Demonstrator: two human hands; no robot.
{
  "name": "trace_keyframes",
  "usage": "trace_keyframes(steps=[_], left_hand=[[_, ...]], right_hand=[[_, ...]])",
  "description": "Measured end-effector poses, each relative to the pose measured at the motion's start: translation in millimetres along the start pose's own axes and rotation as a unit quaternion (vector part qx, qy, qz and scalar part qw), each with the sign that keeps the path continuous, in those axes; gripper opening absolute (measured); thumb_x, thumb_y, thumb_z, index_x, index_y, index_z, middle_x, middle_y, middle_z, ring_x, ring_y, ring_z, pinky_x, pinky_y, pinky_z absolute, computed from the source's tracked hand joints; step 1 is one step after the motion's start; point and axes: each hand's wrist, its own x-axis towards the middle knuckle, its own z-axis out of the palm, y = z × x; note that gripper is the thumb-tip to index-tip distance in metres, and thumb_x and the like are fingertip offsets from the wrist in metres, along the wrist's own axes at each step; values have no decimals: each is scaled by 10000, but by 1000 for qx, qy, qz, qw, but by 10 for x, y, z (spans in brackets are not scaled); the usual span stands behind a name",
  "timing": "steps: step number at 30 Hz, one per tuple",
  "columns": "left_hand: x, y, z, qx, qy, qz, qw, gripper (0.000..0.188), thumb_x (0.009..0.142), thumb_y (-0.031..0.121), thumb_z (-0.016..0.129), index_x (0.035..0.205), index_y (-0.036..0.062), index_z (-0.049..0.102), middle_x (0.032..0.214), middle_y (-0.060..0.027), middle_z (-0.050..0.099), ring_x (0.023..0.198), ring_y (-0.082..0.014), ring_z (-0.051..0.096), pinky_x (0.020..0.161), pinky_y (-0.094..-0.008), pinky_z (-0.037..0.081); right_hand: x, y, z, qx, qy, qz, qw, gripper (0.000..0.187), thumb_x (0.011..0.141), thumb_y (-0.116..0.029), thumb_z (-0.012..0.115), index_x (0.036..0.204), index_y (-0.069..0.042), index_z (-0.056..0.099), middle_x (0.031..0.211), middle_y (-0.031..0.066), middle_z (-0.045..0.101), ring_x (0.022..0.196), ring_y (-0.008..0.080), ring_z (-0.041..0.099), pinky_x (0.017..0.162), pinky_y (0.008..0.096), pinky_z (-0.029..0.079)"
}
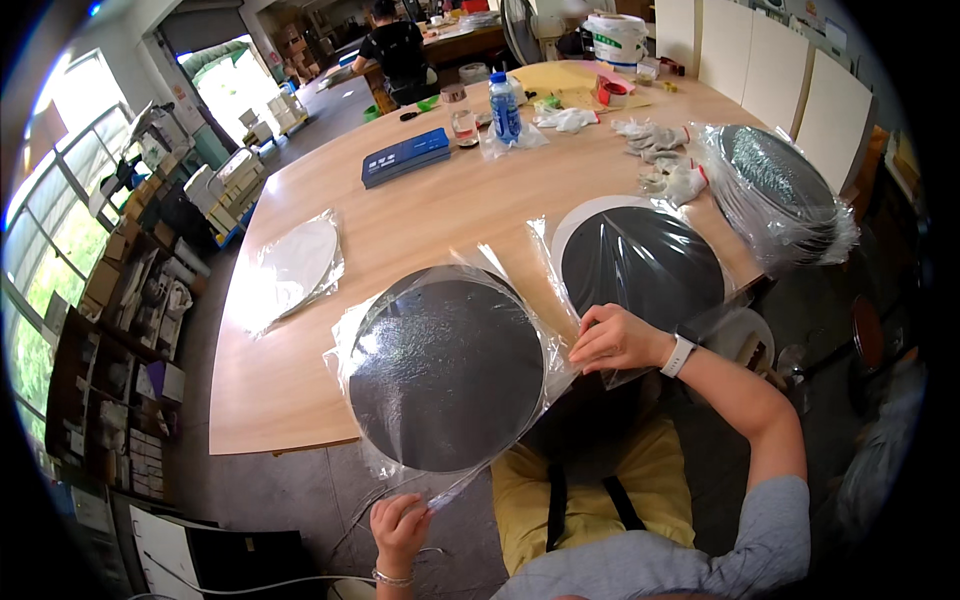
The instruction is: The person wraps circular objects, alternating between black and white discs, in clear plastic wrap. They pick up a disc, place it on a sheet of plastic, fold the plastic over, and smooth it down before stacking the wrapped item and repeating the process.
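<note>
At the near edge of the counter (265, 400): I see a dark disc (447, 370) in a clear bag (555, 362).
Left hand (400, 527): fingers pinching the bag's lower end.
Right hand (622, 338): fingers pinching its right edge.
Just beyond, right: second dark disc (642, 262), wrapped.

Workshop with worktable (290, 365) and cartons (103, 283)
</note>
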Motion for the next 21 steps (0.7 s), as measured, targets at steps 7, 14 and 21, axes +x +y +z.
trace_keyframes(steps=[7,14,21], left_hand=[[-92,17,108,-59,46,-112,991,94,735,114,706,727,67,626,683,-49,615,642,-216,589,590,-311,443],[-11,138,307,-192,111,-455,862,231,823,122,673,627,21,607,553,-16,583,476,-57,492,457,-201,366],[-98,97,624,-297,192,-468,810,235,789,81,710,900,44,507,603,30,464,502,-51,454,436,-193,375]], right_hand=[[-82,8,24,101,31,111,988,84,764,-197,675,740,-120,700,720,5,650,740,187,580,658,331,452],[79,-30,325,-30,40,290,956,201,731,-237,573,645,-80,666,574,109,596,553,261,584,576,365,447],[108,-72,482,-174,39,265,948,160,661,-237,594,589,-98,622,534,91,564,564,267,573,558,391,421]])
